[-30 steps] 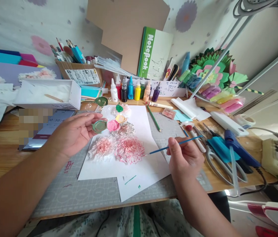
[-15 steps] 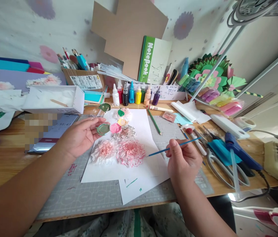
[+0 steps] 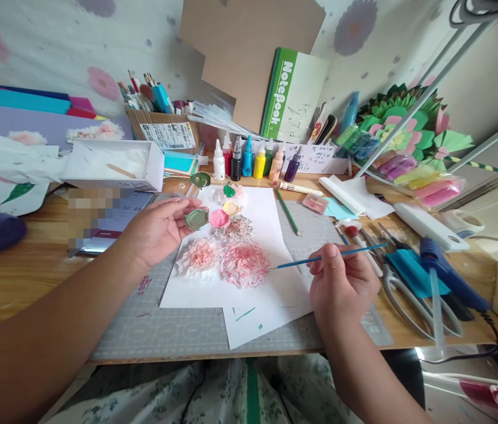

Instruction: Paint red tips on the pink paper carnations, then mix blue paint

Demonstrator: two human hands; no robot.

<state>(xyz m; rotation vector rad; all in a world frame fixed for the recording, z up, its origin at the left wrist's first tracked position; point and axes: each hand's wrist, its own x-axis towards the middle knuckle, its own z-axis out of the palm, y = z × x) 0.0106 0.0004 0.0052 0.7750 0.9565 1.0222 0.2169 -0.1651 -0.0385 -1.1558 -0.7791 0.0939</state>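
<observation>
My left hand [image 3: 160,232] is closed on the edge of a small paint palette [image 3: 197,220] whose round wells hold green, pink and yellowish paint. In my right hand [image 3: 345,285] a thin blue paintbrush [image 3: 304,260] is pinched, its tip at the right edge of a ruffled flower [image 3: 245,265] with pink-red edges. To the left of that flower lies a paler pink-and-white one [image 3: 199,258]. Behind them, a flower with dark-tipped edges [image 3: 236,228] is partly hidden by the palette. All three rest on white paper [image 3: 288,288].
A grey cutting mat [image 3: 160,330] lies under the paper. Paint bottles [image 3: 247,158] line the back, near a green pencil [image 3: 287,211]. Scissors [image 3: 421,306] and a blue glue gun [image 3: 452,277] lie at right. A phone [image 3: 116,227] and a white box [image 3: 114,168] are at left.
The whole view has shifted, so the desk sits farther right and slightly higher. The brush tip stays close to the pink-red flower's right edge; both hands keep their holds.
</observation>
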